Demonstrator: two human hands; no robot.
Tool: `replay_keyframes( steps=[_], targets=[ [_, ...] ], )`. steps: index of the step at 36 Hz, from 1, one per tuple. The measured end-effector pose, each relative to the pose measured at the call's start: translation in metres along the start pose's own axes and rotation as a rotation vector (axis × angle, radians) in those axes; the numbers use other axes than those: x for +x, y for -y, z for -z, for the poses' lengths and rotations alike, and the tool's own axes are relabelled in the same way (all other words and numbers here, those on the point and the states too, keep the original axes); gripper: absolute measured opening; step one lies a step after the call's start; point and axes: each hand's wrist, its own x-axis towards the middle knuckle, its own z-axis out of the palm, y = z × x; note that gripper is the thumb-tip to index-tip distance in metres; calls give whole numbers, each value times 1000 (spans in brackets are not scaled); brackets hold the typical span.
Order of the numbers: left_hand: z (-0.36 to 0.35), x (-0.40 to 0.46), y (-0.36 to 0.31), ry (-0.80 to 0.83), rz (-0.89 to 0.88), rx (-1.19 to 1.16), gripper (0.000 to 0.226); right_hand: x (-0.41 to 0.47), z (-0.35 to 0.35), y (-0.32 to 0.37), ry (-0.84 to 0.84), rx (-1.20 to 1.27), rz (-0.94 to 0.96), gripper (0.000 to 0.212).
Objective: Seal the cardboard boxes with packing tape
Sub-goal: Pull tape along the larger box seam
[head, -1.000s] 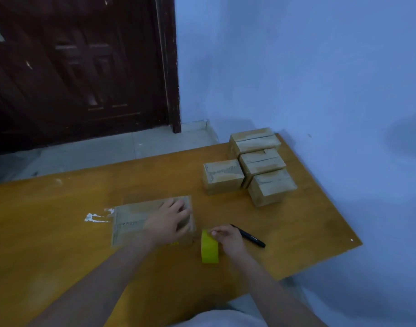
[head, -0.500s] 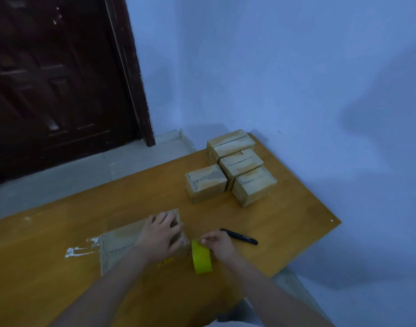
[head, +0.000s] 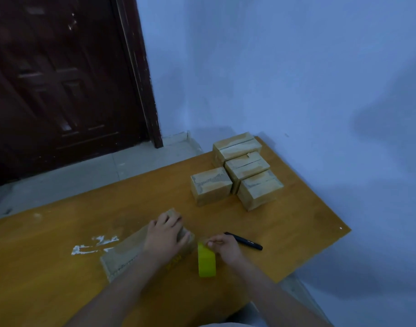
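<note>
A person stands at a wooden surface (head: 296, 223) in a dim room with a blue wall. The left hand (head: 165, 234) lies on top of a flat cardboard box (head: 124, 253) near the front edge, fingers spread and bent over its far right end, pressing it down. Just to the right, the right hand (head: 223, 246) pinches the top of a yellow roll of packing tape (head: 206, 260) standing on edge, touching or almost touching the box's right end. A black marker (head: 246, 241) lies just right of that hand. Four small cardboard boxes (head: 237, 171) sit clustered at the far right, well apart from the hands.

The step in hand appears to be starting a strip at the box's right end. The next move likely calls for drawing tape leftward across the top while the left hand keeps the box from sliding. Whether a tape end is already stuck down cannot be seen.
</note>
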Motion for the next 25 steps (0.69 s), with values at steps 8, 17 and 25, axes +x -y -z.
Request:
replay_keyframes(
  steps=[8, 17, 25],
  targets=[
    [4, 17, 16, 104, -141, 11, 58, 0, -3, 9, 58, -18, -2, 15],
    [2, 10, 15, 86, -103, -102, 66, 0, -4, 11, 88, 2, -16, 10],
    [15, 14, 22, 328, 220, -687, 73, 2, -2, 11, 86, 27, -51, 23]
  ],
)
